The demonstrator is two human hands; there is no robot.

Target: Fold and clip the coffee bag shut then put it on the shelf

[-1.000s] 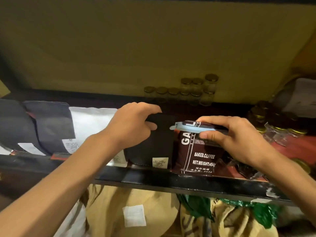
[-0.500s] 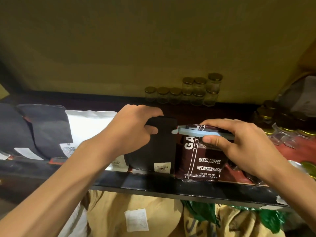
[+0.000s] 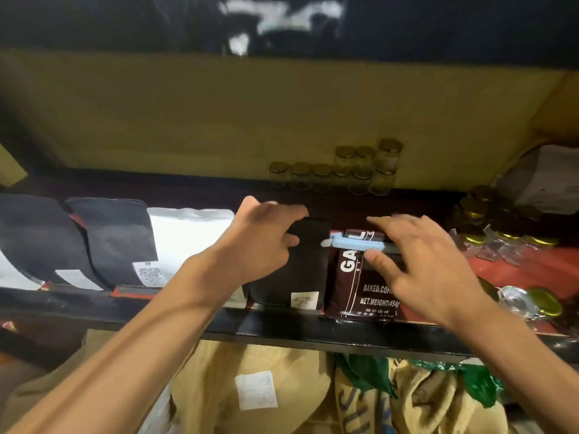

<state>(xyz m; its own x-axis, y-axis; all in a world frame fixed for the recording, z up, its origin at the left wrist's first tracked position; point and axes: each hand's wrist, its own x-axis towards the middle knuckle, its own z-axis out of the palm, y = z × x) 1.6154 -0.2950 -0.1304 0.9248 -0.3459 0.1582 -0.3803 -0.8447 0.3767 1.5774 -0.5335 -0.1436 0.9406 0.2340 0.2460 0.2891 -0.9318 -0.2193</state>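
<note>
A dark brown coffee bag printed "BAKED.COFFEE" stands upright on the shelf. A light blue clip spans its folded top. My right hand hovers over the bag's right side with fingers spread, the thumb just under the clip and nothing gripped. My left hand pinches the top of the neighbouring black bag, fingers over its upper edge and thumb on its front. The two bags stand side by side, touching.
A white bag and two dark bags lean along the shelf to the left. Small gold-lidded glass jars line the back wall, and more jars crowd the right end. Burlap sacks sit below the shelf.
My right hand has let go of the clipped bag top and spread its fingers. The bag stays standing on the shelf. My left hand keeps its hold on the black bag.
</note>
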